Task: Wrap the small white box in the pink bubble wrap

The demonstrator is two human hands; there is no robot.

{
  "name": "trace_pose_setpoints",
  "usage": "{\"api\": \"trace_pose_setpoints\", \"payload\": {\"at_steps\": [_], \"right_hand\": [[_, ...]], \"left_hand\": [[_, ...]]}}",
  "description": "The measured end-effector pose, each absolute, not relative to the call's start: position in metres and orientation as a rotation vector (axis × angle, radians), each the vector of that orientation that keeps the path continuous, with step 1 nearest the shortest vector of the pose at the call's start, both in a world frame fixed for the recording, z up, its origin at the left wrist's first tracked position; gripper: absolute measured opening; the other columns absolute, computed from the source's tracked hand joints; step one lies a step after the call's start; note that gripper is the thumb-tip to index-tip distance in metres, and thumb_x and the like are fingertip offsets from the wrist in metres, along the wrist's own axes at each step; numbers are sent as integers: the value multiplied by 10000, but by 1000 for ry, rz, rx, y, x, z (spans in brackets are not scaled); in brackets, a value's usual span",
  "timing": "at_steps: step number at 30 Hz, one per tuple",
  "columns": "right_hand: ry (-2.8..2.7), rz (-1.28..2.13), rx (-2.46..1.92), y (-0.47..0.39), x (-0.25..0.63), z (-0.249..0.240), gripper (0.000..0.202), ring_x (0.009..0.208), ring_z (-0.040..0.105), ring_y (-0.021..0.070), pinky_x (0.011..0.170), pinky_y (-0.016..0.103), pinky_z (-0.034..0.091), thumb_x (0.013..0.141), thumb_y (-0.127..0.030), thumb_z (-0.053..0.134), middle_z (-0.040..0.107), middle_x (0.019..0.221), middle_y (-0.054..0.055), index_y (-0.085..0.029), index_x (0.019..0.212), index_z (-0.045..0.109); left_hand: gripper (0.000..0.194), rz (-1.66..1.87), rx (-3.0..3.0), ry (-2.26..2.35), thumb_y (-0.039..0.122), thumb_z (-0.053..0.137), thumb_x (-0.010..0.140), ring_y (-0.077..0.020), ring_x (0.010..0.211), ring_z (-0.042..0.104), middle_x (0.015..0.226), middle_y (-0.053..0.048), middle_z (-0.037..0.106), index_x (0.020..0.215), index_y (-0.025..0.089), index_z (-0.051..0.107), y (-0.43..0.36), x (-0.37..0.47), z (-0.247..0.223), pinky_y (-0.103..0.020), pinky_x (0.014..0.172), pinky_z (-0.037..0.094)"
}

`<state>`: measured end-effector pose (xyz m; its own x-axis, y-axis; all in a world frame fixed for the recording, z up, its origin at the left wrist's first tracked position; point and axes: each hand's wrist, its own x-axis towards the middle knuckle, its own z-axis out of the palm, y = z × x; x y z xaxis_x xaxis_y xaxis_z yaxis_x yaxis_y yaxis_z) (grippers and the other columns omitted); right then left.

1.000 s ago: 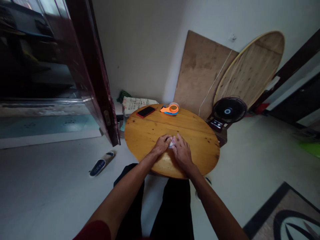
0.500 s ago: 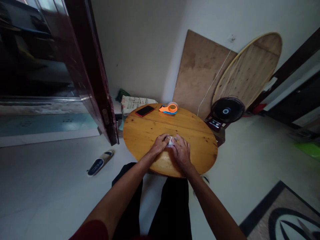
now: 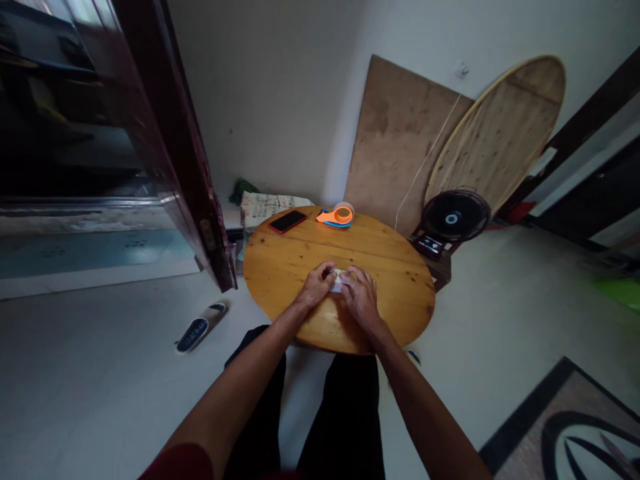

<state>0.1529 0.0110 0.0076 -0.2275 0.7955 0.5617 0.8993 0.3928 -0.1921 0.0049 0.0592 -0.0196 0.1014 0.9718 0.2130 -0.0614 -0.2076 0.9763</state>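
Note:
A small whitish object (image 3: 337, 283), too small to make out in detail, is held between both hands over the round wooden table (image 3: 280, 267). My left hand (image 3: 318, 283) has its fingers curled on the object's left side. On the other side, my right hand (image 3: 360, 292) grips it with thumb and bent fingers. Farther back on the table lie an orange and blue tape dispenser (image 3: 340, 215) and a black phone with a red edge (image 3: 287, 221).
A fan (image 3: 453, 217) stands right of the table. Behind, a brown board (image 3: 400, 140) and a round wooden top (image 3: 505, 127) lean on the wall. A dark door frame (image 3: 175, 133) is at left, and a slipper (image 3: 200, 328) lies on the floor.
The view has shifted slightly. Both hands stay around the whitish object, with the fingers of my right hand a little differently bent over it.

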Motion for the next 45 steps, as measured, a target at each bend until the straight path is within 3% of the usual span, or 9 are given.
{"api": "trace_pose_setpoints", "payload": {"at_steps": [8, 18, 28, 45], "right_hand": [[-2046, -296, -1434, 8, 151, -5, 338, 1246, 446, 274, 1004, 430, 361, 954, -299, 458, 550, 1348, 124, -190, 1227, 624], [-2049, -340, -1397, 5, 151, -3, 311, 1162, 506, 259, 949, 404, 369, 954, -305, 466, 583, 1318, 108, -198, 1187, 642], [-2064, -334, -1370, 4, 150, 1, 280, 1227, 480, 255, 979, 404, 321, 945, -263, 479, 652, 1240, 67, -197, 1165, 639], [-1902, -184, -1383, 0, 152, 3, 288, 1162, 515, 245, 985, 402, 357, 909, -253, 462, 572, 1301, 109, -186, 1140, 621]], "left_hand": [[283, 1282, 1381, 887, 317, 583, 798, -138, 822, 593, 926, -38, 663, 1007, 135, 641, 55, 3, -14, -253, 778, 487], [289, 1286, 1366, 873, 329, 584, 796, -133, 824, 595, 933, -35, 668, 1006, 141, 646, 55, 3, -15, -246, 779, 483], [268, 1257, 1372, 918, 283, 574, 794, -139, 821, 592, 930, -41, 664, 1006, 136, 644, 53, 2, -9, -252, 777, 484], [281, 1274, 1371, 931, 282, 577, 795, -145, 847, 608, 965, -46, 679, 1028, 145, 655, 55, 2, -12, -262, 805, 497]]}}
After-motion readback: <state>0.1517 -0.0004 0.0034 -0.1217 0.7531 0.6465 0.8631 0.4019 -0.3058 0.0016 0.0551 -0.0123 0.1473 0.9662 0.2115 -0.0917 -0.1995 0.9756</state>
